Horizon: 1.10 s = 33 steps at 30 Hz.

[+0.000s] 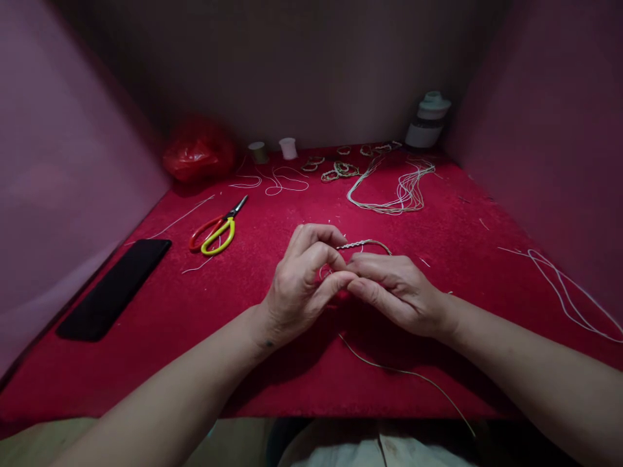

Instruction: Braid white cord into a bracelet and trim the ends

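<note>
My left hand (302, 279) and my right hand (396, 288) meet fingertip to fingertip above the middle of the red felt table (170, 311). Both pinch a thin braided cord loop (363, 244) that arcs up behind the fingers. The left fingers are curled in a pinch on the cord; the right fingers are pressed together on its other side. A loose pale cord end (403, 373) trails from under my hands toward the table's front edge.
Scissors (214, 233) with orange and yellow handles lie at left, a black phone (114, 288) nearer the left edge. A red bag (199, 152), two small spools (288, 148), finished cord loops (341, 170), a cord bundle (399, 191) and a white container (428, 120) sit at the back. Loose cords (564, 288) lie right.
</note>
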{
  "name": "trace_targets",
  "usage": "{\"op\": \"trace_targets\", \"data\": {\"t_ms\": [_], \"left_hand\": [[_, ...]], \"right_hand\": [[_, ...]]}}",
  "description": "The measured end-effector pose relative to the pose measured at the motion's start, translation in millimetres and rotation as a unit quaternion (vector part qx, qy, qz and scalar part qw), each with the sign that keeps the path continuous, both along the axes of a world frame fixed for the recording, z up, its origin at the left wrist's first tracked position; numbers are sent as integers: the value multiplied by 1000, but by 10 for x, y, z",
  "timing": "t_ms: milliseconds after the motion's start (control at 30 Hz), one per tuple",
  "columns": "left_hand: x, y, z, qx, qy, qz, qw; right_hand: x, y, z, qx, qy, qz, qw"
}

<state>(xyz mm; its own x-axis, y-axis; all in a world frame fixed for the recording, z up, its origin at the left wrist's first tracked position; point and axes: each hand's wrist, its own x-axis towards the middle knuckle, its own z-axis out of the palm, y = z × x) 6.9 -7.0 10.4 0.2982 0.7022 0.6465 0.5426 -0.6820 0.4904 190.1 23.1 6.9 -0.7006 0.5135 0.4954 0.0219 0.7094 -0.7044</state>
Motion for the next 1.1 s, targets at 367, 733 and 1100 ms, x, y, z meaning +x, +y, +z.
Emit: {"op": "trace_targets", "data": {"t_ms": [367,733,1100], "left_hand": [[0,-46,51,32,4,-20,999],[-42,30,48,7,17,-37,999],[-90,111,28,-52,5,-43,998]], "right_hand": [[34,-42,30,-133,19,19,991],[1,42,38,-331,13,4,943],[-20,106,-26,-441,79,-40,893]]}}
